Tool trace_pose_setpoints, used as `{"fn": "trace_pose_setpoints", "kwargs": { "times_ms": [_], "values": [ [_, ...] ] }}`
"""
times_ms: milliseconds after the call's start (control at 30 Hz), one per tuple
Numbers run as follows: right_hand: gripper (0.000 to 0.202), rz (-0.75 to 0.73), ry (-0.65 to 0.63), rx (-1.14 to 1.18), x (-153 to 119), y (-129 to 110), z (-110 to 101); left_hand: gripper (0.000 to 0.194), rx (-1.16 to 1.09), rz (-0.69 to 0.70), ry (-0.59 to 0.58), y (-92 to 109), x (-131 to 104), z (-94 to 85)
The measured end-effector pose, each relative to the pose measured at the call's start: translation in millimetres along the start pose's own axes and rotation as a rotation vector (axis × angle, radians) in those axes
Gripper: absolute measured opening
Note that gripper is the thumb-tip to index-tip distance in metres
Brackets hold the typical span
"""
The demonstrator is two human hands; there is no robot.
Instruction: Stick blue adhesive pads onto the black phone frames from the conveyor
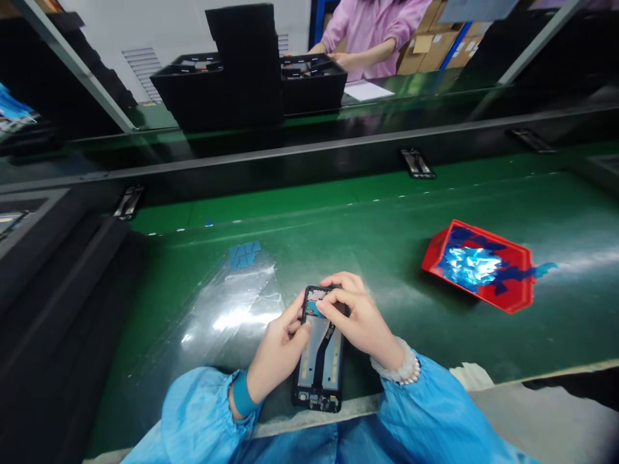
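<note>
An opened phone body [309, 361] lies near the front edge of the green bench, its inside facing up and a black flex cable running along its middle. My left hand [278, 348] grips the phone's left side between thumb and fingers. Over the upper end, my right hand [355, 312] is closed, with thumb and index finger pressed together on a small blue sticker [313, 308]. Its other fingers rest by the phone's top right edge. A sheet of blue stickers [244, 255] lies on a clear plastic sheet [232, 316] to the left.
A red bin [520, 283] with crumpled blue film stands at right. Other phone bodies lie along the back: one at left [129, 202], one right of centre [416, 164], one far right [530, 140]. Black trays [217, 96] stand beyond the rail, near a person in pink [372, 32].
</note>
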State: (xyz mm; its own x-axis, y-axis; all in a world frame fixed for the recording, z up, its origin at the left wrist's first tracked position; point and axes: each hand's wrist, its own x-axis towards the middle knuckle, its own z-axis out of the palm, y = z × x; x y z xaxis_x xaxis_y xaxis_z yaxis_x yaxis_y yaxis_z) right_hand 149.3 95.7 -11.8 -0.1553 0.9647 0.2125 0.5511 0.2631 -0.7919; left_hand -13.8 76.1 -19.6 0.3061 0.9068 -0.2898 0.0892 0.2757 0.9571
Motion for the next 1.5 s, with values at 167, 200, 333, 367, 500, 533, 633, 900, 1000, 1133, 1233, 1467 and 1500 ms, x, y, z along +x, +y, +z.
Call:
{"fn": "trace_pose_setpoints", "kwargs": {
  "times_ms": [167,200,333,367,500,533,633,900,1000,1133,1233,1467,1500],
  "values": [
    [0.019,-0.010,0.007,-0.017,-0.2,-1.1,0.6,0.061,0.016,0.011,-0.010,-0.9,-0.4,-0.8],
    [0.019,-0.011,0.007,-0.020,-0.3,-1.1,0.5,0.061,0.018,0.011,-0.012,-1.1,-0.4,-0.9],
    [0.019,-0.015,0.000,-0.031,-0.7,-1.4,-0.5,0.059,0.015,0.016,-0.016,-1.7,-0.8,-0.8],
    [0.019,-0.017,0.000,-0.034,-0.8,-1.6,-0.7,0.059,0.015,0.018,-0.015,-1.8,-0.9,-0.7],
    [0.019,-0.024,-0.003,-0.042,-0.9,-2.0,-1.3,0.059,0.020,0.025,-0.010,-2.0,-1.0,-0.4],
    [0.019,-0.026,-0.004,-0.044,-0.9,-2.0,-1.4,0.059,0.023,0.026,-0.012,-1.7,-1.1,-0.4],
    [0.019,-0.038,-0.001,-0.055,-0.9,-2.6,-1.7,0.060,0.019,0.026,-0.014,0.1,-1.6,0.0],
    [0.019,-0.058,0.009,-0.085,-1.0,-7.8,-3.6,0.060,-0.002,0.010,-0.011,6.6,-3.6,1.8],
    [0.018,-0.049,-0.007,-0.087,-0.8,-7.9,-4.7,0.060,-0.011,0.018,-0.029,6.9,-3.7,1.8],
    [0.018,-0.038,-0.037,-0.094,-0.6,-7.2,-5.8,0.060,-0.016,0.027,-0.030,6.8,-4.4,1.8],
    [0.018,-0.034,-0.053,-0.106,-0.7,-7.3,-6.1,0.060,-0.019,0.028,-0.031,6.6,-5.1,2.0],
    [0.017,-0.052,-0.082,-0.141,0.2,-8.1,-7.1,0.061,-0.055,0.013,-0.032,6.9,-5.6,2.5],
    [0.017,-0.051,-0.087,-0.148,0.3,-8.3,-7.1,0.061,-0.056,0.016,-0.029,7.0,-5.7,2.6]
  ]
}}
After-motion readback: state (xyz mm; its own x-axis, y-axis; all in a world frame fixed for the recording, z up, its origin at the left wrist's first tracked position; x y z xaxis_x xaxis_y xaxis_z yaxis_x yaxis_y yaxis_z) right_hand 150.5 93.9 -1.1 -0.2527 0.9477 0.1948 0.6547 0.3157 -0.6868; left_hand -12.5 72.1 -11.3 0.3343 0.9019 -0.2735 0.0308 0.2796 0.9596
